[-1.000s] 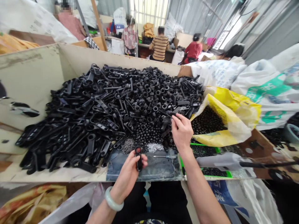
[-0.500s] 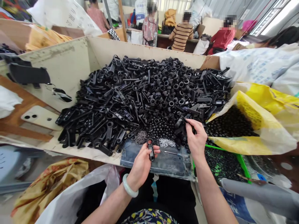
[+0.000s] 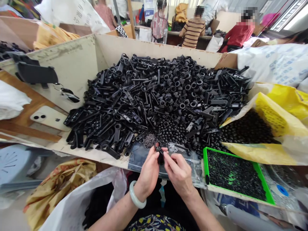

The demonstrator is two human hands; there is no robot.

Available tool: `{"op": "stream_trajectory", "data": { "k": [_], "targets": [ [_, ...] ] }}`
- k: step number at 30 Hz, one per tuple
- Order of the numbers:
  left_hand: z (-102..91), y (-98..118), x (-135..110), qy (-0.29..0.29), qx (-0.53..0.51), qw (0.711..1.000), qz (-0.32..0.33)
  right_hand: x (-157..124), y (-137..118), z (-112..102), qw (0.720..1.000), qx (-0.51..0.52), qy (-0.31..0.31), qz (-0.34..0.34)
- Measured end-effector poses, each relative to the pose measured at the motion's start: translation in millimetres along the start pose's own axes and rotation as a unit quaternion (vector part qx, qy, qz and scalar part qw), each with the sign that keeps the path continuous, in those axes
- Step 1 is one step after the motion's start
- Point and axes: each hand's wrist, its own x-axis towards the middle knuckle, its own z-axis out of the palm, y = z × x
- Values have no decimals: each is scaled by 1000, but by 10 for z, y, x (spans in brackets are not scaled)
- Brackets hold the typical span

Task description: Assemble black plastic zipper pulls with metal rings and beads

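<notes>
My left hand, a pale bangle at its wrist, is closed around a black plastic part with a ring end. The part stands roughly upright in front of my body, ring at the top. From the right, my right hand meets it, thumb and fingertips pinched against its side; any small piece between those fingertips is hidden. Just beyond the hands lie small silver pins, a pile of tiny grey pieces and black balls. Under the hands is a dark work mat.
A large heap of black plastic parts fills the pale-walled bin. On the right are a green tray of small black pieces and a yellow-white sack of balls. A phone lies left. Several people work in the background.
My right hand has moved from the heap's right side down and left to the part in my left hand. The view has shifted slightly, showing more of the green tray.
</notes>
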Motion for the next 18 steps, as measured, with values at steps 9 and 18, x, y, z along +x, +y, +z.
{"op": "stream_trajectory", "data": {
  "k": [9, 18],
  "targets": [
    [-6, -31, -122, 19, 15, 999, -32, 16, -139, 2, 998, 45, -18, -28],
    [11, 2, -202, -2, -24, 998, -56, -112, -194, 13, 996, 75, -7, 43]
  ]
}}
